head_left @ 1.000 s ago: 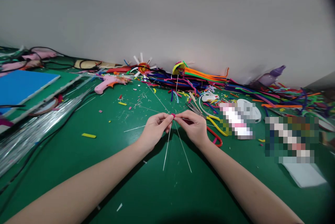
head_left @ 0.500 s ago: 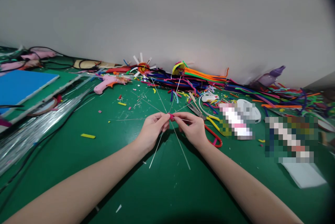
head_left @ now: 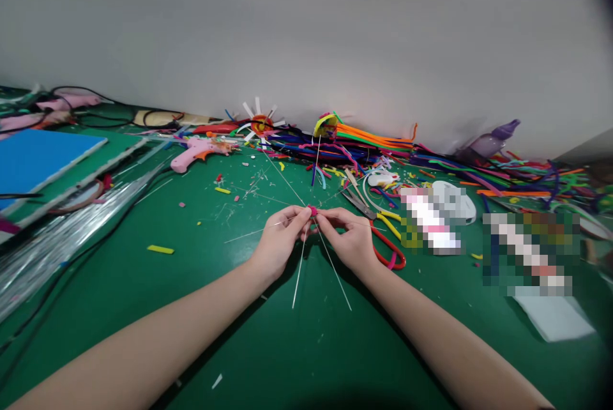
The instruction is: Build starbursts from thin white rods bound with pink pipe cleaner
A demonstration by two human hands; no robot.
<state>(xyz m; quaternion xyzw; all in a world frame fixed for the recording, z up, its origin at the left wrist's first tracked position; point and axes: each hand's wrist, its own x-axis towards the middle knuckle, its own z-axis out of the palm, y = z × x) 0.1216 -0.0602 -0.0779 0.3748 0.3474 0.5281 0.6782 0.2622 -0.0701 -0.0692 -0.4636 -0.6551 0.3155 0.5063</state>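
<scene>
Between both hands, just above the green table (head_left: 268,352), is a frame of thin pale sticks (head_left: 336,270) that cross and fan out in several directions. A small pink fuzzy piece (head_left: 313,211), like pipe cleaner, sits at their crossing. My left hand (head_left: 280,234) pinches the hub from the left, thumb and fingertips together. From the right, my right hand (head_left: 348,234) pinches the same hub. Exactly how the pink piece is joined to the sticks is too small to make out. Pliers (head_left: 387,217) with yellow and red handles lie just beyond my right hand.
A pink glue gun (head_left: 201,151) lies at the back left, its cable near clear plastic strips (head_left: 96,221). Bundles of coloured pipe cleaners (head_left: 383,135) run along the wall. A purple bottle (head_left: 493,140), a white spool (head_left: 454,202) and a white sheet (head_left: 553,314) are on the right.
The sticks have turned a little between my hands: the near left stick has swung right and the left side one now tilts downward. Both hands keep their pinch at the centre.
</scene>
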